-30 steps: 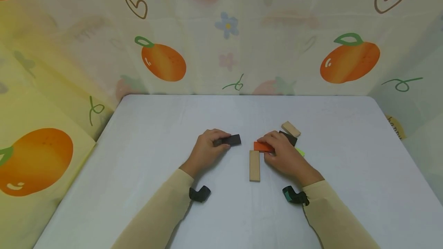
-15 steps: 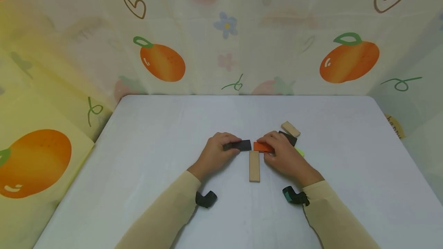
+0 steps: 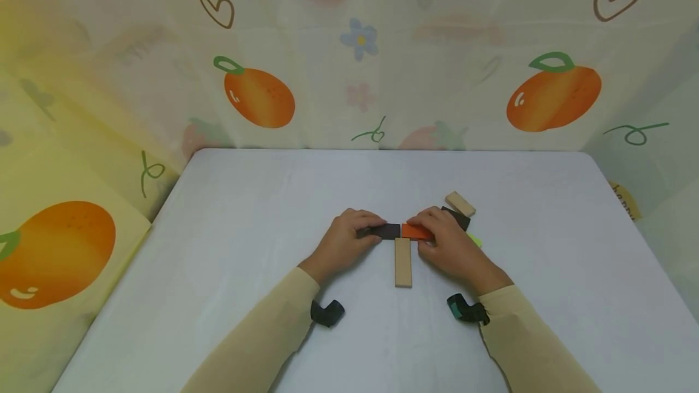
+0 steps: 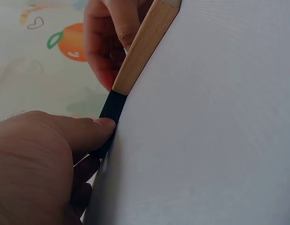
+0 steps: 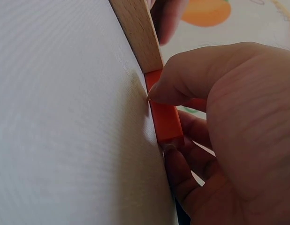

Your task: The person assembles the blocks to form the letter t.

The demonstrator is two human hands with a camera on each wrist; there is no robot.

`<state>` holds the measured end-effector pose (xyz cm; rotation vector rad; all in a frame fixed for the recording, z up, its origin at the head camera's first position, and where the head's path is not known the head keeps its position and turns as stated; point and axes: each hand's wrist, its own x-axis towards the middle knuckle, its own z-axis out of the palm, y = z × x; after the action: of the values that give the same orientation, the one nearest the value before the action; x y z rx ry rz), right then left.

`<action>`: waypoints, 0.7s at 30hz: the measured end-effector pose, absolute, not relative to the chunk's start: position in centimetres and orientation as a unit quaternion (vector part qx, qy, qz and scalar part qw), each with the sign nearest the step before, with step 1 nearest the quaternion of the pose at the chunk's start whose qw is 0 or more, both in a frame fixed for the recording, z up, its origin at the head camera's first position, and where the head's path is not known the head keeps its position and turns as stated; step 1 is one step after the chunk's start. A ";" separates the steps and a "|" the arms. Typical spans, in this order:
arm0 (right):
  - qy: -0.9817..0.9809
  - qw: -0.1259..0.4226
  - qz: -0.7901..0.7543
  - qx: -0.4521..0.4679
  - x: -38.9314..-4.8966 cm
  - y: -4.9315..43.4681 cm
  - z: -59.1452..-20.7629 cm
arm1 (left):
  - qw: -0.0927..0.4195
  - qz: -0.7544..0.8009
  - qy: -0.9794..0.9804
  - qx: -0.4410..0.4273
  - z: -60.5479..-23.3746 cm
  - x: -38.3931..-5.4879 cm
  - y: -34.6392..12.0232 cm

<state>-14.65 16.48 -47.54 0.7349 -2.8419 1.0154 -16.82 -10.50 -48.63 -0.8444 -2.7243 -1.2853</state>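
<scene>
My left hand (image 3: 345, 236) pinches a black wooden block (image 3: 390, 231) between thumb and fingers, its right end up against an orange block (image 3: 413, 231). The orange block is gripped by my right hand (image 3: 449, 241), with the thumb along its near side in the right wrist view (image 5: 166, 119). Below the join of these two lies a plain wood block (image 3: 403, 262), pointing toward me, so the three form a T shape. In the left wrist view the black block (image 4: 112, 108) touches the end of the plain block.
Behind my right hand lie a second plain wood block (image 3: 460, 204) and another black block (image 3: 457, 218). A yellow-green block (image 3: 475, 239) peeks out, mostly hidden by that hand. The white table (image 3: 262, 199) ends at a patterned cloth backdrop (image 3: 382, 90).
My left hand has carried the black block to the right and slightly nearer, turning it level, until it met the orange block. The right hand has stayed in place.
</scene>
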 end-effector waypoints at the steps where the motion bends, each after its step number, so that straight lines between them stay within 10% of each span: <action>1: -0.915 0.018 0.327 0.236 -14.6 16.5 -47.5 | 0.005 -0.409 -0.872 -0.270 -48.6 -16.8 -10.5; 21: -0.915 0.013 0.327 0.237 -14.7 16.5 -47.6 | 0.079 -0.309 -0.885 -0.340 -47.7 -14.4 -9.1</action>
<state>-14.69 16.51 -47.58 0.7389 -2.8509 1.0185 -14.42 -9.09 -47.66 -1.0178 -2.6478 -0.9244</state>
